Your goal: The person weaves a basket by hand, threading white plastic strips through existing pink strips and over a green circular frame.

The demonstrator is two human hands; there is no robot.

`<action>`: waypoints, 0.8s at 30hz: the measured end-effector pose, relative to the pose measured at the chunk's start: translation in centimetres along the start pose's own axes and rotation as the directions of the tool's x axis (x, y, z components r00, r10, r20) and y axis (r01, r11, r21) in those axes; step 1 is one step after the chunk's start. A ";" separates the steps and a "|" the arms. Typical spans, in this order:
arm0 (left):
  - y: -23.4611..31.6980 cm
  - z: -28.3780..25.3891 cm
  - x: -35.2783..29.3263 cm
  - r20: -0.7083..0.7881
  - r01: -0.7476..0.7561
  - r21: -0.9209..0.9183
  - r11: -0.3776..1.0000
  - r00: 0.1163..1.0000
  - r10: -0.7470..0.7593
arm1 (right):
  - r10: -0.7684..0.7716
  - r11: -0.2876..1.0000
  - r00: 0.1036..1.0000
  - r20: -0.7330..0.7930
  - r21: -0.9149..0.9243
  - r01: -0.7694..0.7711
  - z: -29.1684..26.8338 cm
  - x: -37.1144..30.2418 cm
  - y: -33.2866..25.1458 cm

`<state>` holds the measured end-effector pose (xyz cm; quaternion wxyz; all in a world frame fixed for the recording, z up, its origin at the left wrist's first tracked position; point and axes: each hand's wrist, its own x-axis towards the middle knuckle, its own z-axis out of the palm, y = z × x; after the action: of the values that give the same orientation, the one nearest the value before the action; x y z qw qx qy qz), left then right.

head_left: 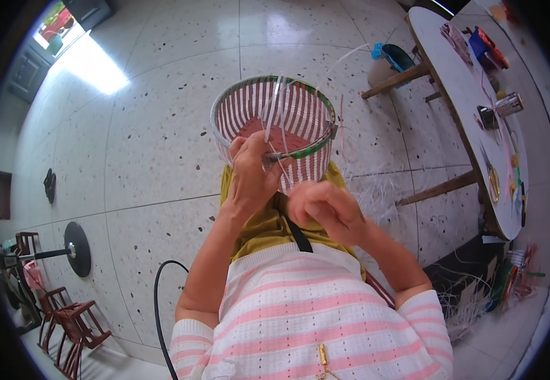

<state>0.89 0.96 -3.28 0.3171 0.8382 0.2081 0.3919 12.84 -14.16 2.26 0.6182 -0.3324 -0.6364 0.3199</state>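
A round woven basket [300, 114] with pink and white upright strips and a green-edged rim rests on my lap. My left hand [250, 171] grips the near rim of the basket, fingers curled over the edge. My right hand [325, 209] hovers just below and to the right of the rim, fingers pinched on a thin white strip [281, 161] that runs up to the rim. Loose white strips stick up from the rim.
A white oval table [471, 120] with tools, a tin and small items stands at the right. Loose strip offcuts [465, 304] lie on the floor beneath it. A blue dustpan [395, 57] lies beyond. Wooden chairs [66, 323] and a black fan base [75, 248] are at the left.
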 end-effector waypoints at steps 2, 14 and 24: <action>-0.1 0.1 0.0 0.002 -0.001 0.032 0.999 1.000 0.001 | 0.299 0.948 0.954 -0.030 -0.101 -0.301 -0.5 -2.7 -2.6; 0.8 1.3 1.8 -0.094 0.009 -0.016 1.000 0.996 -0.010 | 0.102 0.994 0.718 -0.689 0.050 -0.093 -24.9 -22.8 -34.7; 1.9 3.1 1.9 -0.145 0.053 -0.004 0.999 0.988 -0.053 | 0.093 0.937 0.756 -0.648 -0.201 -0.287 -33.1 -27.1 -53.2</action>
<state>4.67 -0.41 -2.48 0.3115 0.8017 0.2529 0.4431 44.88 -66.99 31.26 0.7037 -0.5697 -0.3949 0.1559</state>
